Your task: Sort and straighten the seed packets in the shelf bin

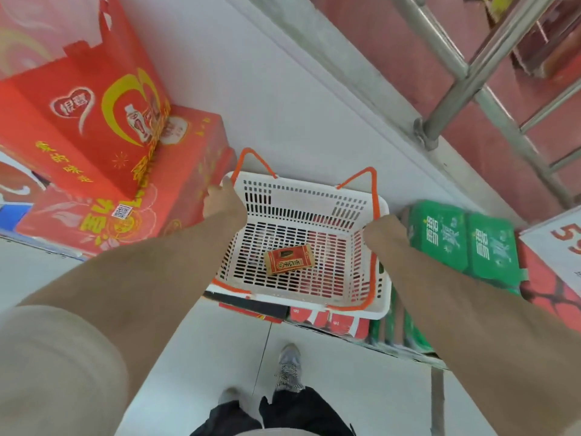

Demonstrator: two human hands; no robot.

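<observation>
A white slotted plastic basket (314,199) with orange handles stands on stacked red cartons at the shelf's front edge. One red and tan seed packet (289,259) lies flat and slightly askew on the basket floor. My left hand (224,201) grips the basket's left rim near the far corner. My right hand (382,229) holds the right rim, its fingers hidden behind the basket wall.
Tall red gift cartons (94,127) stand stacked to the left, touching the basket. Green drink packs (462,243) sit to the right. A metal rail frame (456,73) crosses the upper right. The white floor and my shoes (289,366) are below.
</observation>
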